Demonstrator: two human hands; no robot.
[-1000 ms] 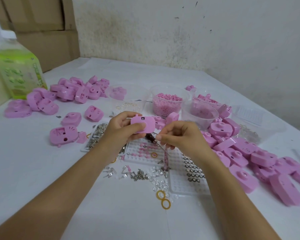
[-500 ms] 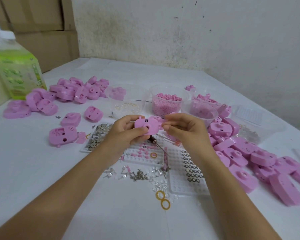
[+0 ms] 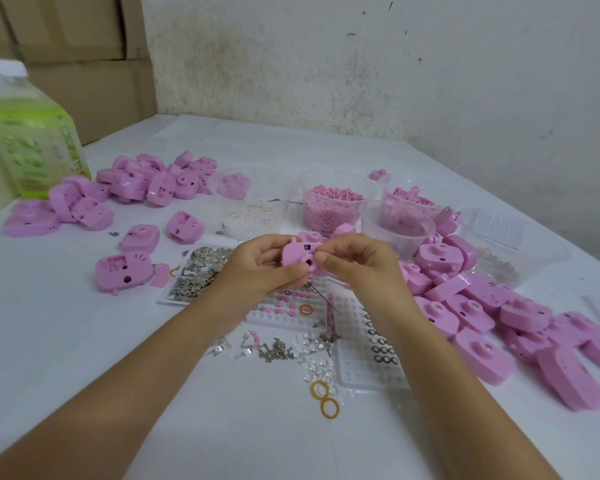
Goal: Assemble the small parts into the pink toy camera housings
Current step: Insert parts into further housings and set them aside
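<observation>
Above the white surface (image 3: 84, 341), mid-frame: left hand (image 3: 257, 268) clamped on a pink camera housing (image 3: 300, 258), lens hole facing the camera. Right hand (image 3: 357, 265) pinched together at the housing's right edge; what it grips, cannot tell. Loose housings piled right (image 3: 499, 317) and far left (image 3: 146, 185). Tub of pink pellets (image 3: 333, 206) behind.

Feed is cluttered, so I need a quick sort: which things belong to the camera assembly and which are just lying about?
Job: pink housing in left hand and right hand; housing pile; pellet tub; screws; gold rings.
Lying about: green bottle; cardboard boxes.
</observation>
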